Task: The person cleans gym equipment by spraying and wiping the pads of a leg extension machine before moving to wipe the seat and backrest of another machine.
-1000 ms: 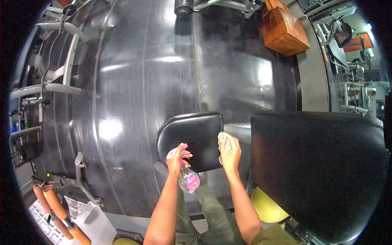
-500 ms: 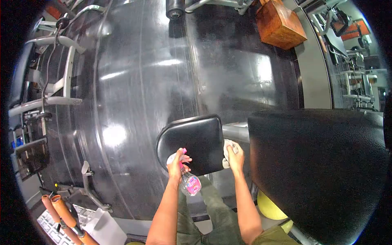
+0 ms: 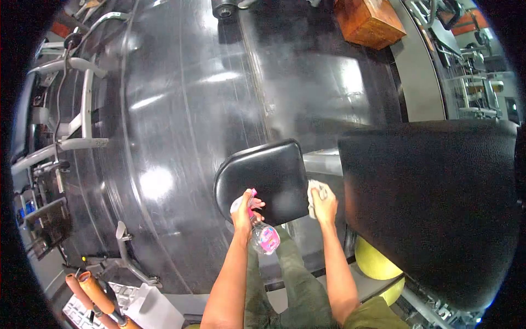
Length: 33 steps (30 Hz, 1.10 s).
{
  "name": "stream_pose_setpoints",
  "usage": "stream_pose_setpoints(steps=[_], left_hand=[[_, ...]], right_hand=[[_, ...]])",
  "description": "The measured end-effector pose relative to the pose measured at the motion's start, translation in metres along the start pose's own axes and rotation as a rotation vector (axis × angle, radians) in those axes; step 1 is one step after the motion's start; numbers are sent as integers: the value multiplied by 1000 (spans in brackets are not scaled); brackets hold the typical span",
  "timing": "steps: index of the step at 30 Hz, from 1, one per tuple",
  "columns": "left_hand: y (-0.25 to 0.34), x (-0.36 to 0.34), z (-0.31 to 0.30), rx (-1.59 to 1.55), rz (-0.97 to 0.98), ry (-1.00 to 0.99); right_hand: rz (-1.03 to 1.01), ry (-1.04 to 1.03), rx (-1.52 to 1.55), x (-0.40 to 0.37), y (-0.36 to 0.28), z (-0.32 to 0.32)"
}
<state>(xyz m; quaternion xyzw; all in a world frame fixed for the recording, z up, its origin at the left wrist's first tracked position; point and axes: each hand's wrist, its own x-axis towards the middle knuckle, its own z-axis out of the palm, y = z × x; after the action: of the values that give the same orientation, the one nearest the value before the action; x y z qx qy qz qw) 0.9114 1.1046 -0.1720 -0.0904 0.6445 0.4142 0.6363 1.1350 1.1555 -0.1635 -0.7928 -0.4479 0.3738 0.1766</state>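
My left hand [image 3: 244, 214] is wrapped round the neck of a clear spray bottle [image 3: 265, 239] with a pink trigger and a pink label. The bottle is over the near edge of a small black padded seat [image 3: 263, 178]. In my right hand [image 3: 324, 206] is a crumpled pale cloth [image 3: 312, 198], beside the seat's right edge. Some fingers of my right hand are hidden by the cloth and the hand itself.
A large black padded bench [image 3: 427, 203] fills the right side. A wooden box [image 3: 370, 23] stands at the upper right. Metal gym frames [image 3: 85, 104] line the left. Yellow-green round objects [image 3: 375, 260] lie under the bench, and orange handles [image 3: 96, 293] rise at lower left.
The view has shifted and turned slightly. Both hands still hold the bottle and the cloth. The cloth now looks more bunched up in my right hand, without its lower end hanging down.
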Motion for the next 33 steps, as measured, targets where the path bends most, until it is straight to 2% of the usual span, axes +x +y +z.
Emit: stream_pose_setpoints(steps=[4, 5, 6, 8, 10, 11, 14, 19, 22, 27, 33], left_hand=[[-2, 2, -3, -13, 12, -38], [-1, 0, -3, -16, 16, -44], [0, -3, -3, -16, 21, -45], [1, -5, -1, -18, 34, -49], [0, -5, -2, -22, 40, -53], [0, -5, -2, -23, 36, -52], [0, -3, -2, 24, 26, -71], [0, -4, -2, -9, 17, -113], [-2, -3, -6, 0, 26, -129], [-3, -6, -8, -26, 65, -158], [-4, -3, -14, -41, 72, -216]], right_hand=[[25, -10, 15, -4, 21, -2], [24, -32, -45, -1, 9, -3], [8, -37, 28, 8, 7, 2], [-152, 10, 153, 24, 0, 17], [-121, 61, 130, 12, -32, 21], [-235, 140, 99, 8, -27, 25], [-397, 199, -28, -22, -11, 18], [-438, 195, -86, -65, 4, 9], [-434, 185, -117, -57, -9, 15], [-576, 198, -97, -32, -30, 34], [-614, -81, -140, -71, -10, 13]])
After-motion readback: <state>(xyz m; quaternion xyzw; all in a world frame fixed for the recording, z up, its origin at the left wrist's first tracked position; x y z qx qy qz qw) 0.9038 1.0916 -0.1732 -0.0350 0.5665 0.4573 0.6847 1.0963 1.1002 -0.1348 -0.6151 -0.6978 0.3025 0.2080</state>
